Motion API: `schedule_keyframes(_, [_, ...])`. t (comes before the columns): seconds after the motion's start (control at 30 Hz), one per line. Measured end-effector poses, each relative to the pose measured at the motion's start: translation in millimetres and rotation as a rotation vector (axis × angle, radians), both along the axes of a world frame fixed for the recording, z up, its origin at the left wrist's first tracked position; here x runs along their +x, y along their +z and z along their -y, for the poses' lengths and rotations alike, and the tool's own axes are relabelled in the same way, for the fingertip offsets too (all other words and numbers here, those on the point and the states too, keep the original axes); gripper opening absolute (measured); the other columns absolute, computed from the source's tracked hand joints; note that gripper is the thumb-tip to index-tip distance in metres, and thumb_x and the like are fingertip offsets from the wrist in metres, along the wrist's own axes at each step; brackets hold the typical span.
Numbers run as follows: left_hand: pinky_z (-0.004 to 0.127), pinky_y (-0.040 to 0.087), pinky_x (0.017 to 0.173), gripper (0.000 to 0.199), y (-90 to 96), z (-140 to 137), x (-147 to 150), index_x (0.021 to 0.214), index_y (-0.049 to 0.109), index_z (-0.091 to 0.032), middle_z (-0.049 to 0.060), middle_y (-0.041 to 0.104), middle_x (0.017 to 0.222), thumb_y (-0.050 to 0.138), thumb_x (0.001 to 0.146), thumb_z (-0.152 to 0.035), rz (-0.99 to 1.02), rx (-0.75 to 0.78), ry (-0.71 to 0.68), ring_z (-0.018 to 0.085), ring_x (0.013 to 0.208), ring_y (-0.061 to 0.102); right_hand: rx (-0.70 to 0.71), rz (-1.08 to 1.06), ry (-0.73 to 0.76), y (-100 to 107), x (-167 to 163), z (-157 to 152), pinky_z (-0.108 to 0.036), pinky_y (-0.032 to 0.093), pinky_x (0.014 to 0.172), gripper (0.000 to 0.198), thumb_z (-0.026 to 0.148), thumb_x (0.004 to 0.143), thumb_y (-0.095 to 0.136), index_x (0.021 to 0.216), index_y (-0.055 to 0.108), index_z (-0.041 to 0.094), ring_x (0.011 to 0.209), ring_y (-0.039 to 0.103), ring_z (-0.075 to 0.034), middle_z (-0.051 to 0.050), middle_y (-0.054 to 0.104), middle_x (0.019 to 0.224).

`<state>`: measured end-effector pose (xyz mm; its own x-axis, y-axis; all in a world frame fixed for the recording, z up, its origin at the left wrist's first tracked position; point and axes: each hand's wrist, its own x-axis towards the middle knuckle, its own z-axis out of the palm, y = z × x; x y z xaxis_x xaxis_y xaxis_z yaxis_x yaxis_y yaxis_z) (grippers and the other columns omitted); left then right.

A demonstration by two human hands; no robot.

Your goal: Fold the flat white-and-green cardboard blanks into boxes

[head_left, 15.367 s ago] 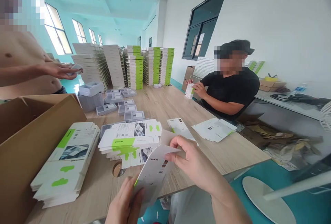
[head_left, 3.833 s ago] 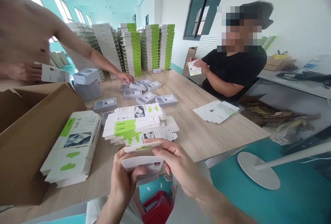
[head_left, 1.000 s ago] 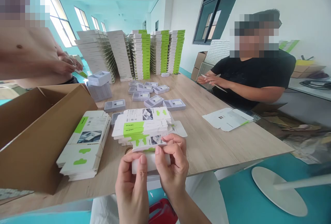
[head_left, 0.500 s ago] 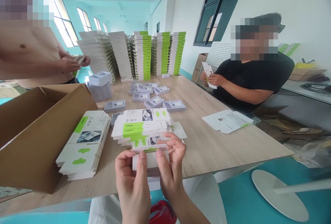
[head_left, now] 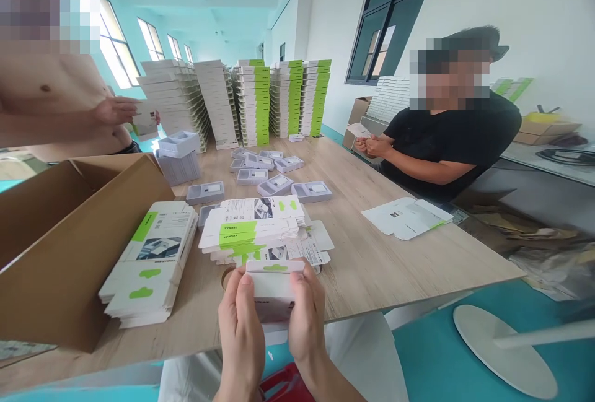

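Note:
Between my two hands is a small white cardboard box (head_left: pixel 273 293) with a green hang-tab flap at its far end. My left hand (head_left: pixel 242 321) grips its left side, thumb on the top face. On the right side, my right hand (head_left: pixel 307 315) is closed round the box in the same way. Just beyond it lies a pile of flat printed cartons (head_left: pixel 251 228), white with green. A second stack of flat cartons (head_left: pixel 151 259) is to the left. The underside of the held box is hidden.
An open brown carton (head_left: pixel 125 216) stands at the left. White plastic trays (head_left: pixel 275 185) lie mid-table, with tall box stacks (head_left: pixel 253 104) behind. Flattened packaging (head_left: pixel 406 217) lies at the right. One co-worker stands at the left and another sits at the right, each holding card packaging.
My right fingers have come down from the flap to the box's side, and both hands now grip its sides. The left co-worker now holds a printed carton; the right one's piece has tilted lower.

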<state>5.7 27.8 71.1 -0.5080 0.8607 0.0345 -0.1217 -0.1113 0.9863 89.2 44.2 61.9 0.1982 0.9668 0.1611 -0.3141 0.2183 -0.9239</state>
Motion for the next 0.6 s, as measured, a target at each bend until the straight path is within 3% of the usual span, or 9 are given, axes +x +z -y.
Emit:
schedule_keyframes(0.1, [0.033,0.060,0.053,0.057,-1.2,0,3,0.082,0.067,-0.022,0.007,0.073,0.074,0.069,0.081,-0.079,0.011,0.025,0.044,0.023,0.062,0.068,0.005,-0.009,0.032,-1,-4,2,-0.033,0.059,0.072,0.025,0.038,0.096,0.055,0.108,0.071,0.022,0.086,0.073,-0.026,-0.009,0.080,0.101])
schedule_keyframes(0.23, [0.034,0.061,0.058,0.054,-1.2,6,3,0.085,0.069,-0.022,0.008,0.072,0.079,0.063,0.088,-0.075,0.052,0.029,0.044,0.025,0.069,0.068,0.017,-0.003,0.049,1,-6,7,-0.029,0.049,0.059,0.016,0.029,0.093,0.051,0.079,0.058,0.025,0.066,0.061,-0.020,-0.001,0.069,0.074])
schedule_keyframes(0.3, [0.035,0.061,0.058,0.055,-0.6,10,0,0.087,0.072,-0.021,0.008,0.073,0.079,0.065,0.085,-0.075,0.090,0.022,0.000,0.027,0.073,0.070,0.019,0.005,0.031,5,-6,12,-0.028,0.047,0.056,0.018,0.027,0.092,0.051,0.074,0.052,0.025,0.063,0.058,-0.019,0.001,0.063,0.067])
schedule_keyframes(0.4, [0.032,0.059,0.053,0.045,-2.4,15,-6,0.086,0.072,-0.022,0.004,0.069,0.073,0.074,0.079,-0.067,0.144,0.012,-0.047,0.024,0.064,0.067,0.050,0.076,0.013,11,-6,22,-0.029,0.051,0.058,0.020,0.032,0.097,0.049,0.079,0.055,0.025,0.063,0.059,-0.020,0.000,0.063,0.069])
schedule_keyframes(0.47, [0.028,0.057,0.051,0.033,-8.3,18,-11,0.084,0.071,-0.024,0.001,0.067,0.071,0.074,0.084,-0.056,0.098,-0.018,-0.023,0.020,0.060,0.064,0.088,0.144,-0.001,15,-7,28,-0.031,0.054,0.062,0.022,0.038,0.100,0.047,0.087,0.059,0.025,0.066,0.063,-0.021,-0.002,0.067,0.075])
schedule_keyframes(0.6, [0.031,0.059,0.054,0.021,-29.8,19,-24,0.090,0.072,-0.024,0.008,0.073,0.088,0.069,0.091,-0.044,-0.123,-0.082,0.151,0.026,0.077,0.072,0.141,0.189,-0.019,15,-8,36,-0.036,0.060,0.075,0.027,0.047,0.101,0.050,0.106,0.061,0.023,0.080,0.073,-0.025,-0.006,0.074,0.089])
